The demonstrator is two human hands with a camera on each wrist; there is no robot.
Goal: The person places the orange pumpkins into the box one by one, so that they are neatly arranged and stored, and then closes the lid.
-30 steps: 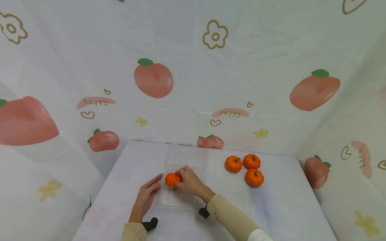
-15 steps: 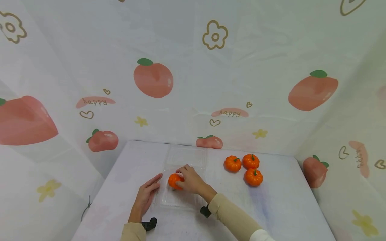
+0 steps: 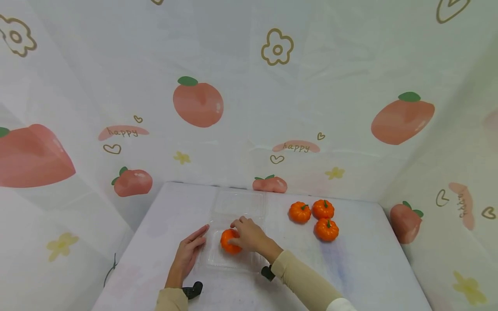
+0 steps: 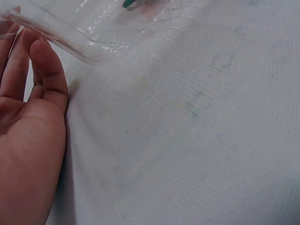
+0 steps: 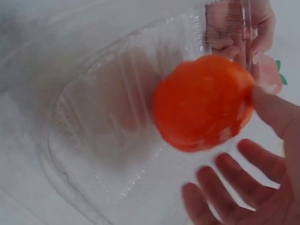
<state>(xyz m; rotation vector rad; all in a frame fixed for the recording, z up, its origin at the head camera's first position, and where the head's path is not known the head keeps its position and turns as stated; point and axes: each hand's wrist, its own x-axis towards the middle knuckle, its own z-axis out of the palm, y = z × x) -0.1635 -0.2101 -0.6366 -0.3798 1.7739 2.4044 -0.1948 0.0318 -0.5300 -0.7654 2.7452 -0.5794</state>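
Note:
A clear plastic clamshell box lies on the table with its lid folded back. One small orange pumpkin sits in its base, blurred in the right wrist view. My right hand is over the box; its thumb touches the pumpkin's side, while the other fingers are spread and apart from it. My left hand rests beside the box's left wall, fingers extended along it. In the left wrist view, the box's rim overlaps those fingers, and a green stem shows inside the box.
Three more orange pumpkins stand grouped on the table to the right of the box. A white printed cloth hangs behind and at both sides. A thin dark cord hangs at the table's left.
My right hand and the pumpkin have shifted slightly right and nearer to me inside the box. The pumpkin has turned, so its stem no longer shows in the head view. My left hand stays put.

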